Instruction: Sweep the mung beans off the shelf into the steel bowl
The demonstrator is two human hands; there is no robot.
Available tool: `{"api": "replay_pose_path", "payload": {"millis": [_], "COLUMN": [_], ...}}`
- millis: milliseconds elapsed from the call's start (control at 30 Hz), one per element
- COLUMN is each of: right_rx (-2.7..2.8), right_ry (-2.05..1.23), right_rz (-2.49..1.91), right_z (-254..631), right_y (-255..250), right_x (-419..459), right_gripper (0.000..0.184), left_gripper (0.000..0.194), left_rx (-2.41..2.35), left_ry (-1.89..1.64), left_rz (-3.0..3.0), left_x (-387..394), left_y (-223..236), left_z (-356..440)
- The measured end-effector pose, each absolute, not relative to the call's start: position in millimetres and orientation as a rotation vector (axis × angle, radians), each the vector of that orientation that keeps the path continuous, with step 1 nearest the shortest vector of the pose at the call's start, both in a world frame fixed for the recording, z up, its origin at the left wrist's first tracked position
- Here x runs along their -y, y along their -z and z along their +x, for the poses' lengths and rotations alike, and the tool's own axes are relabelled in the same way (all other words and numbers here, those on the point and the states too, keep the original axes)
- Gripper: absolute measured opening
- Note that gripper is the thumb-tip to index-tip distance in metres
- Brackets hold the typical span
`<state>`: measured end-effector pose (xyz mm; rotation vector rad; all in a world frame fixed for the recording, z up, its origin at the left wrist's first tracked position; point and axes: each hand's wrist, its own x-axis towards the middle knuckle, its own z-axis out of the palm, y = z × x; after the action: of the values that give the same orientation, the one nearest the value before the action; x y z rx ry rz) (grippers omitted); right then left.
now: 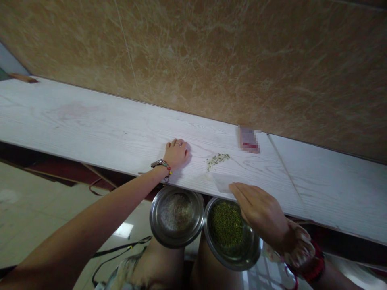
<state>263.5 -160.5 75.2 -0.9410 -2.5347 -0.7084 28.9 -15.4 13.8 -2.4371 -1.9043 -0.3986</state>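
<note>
My left hand (177,154) rests on the white wood-grain table (136,129), its fingers curled under. Whatever may be inside them is hidden. A scatter of green beans (220,159), likely mung beans, lies on the tabletop to its right. Near the front edge, my right hand (261,209) is closed at the fingertips on a thin pale translucent sheet (222,182), which is low on the table just in front of the beans. Below that hand, a metal bowl (208,245) holds many green beans. Left of it, a second metal bowl (153,213) contains whitish grains.
Both bowls sit over my thighs, against the table's front edge. By the brown marbled wall (193,60) lies a small blurred-out item (248,139). A brown strip of wood (24,77) is at the far left. A seam (284,165) crosses the table on the right.
</note>
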Motion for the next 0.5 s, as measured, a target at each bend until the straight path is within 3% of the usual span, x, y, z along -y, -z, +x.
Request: {"api": "replay_pose_path", "payload": {"millis": [500], "right_rx": [2.511], "right_ry": [0.778], "right_rz": [-0.932], "right_z": [252], "right_y": [-75], "right_x": [161], "right_gripper": [0.041], "left_gripper": [0.05], "left_rx": [1.469], "left_ry": [0.144], "left_rz": [-2.858], "left_x": [27], "left_y": [-9], "left_z": [-20]}}
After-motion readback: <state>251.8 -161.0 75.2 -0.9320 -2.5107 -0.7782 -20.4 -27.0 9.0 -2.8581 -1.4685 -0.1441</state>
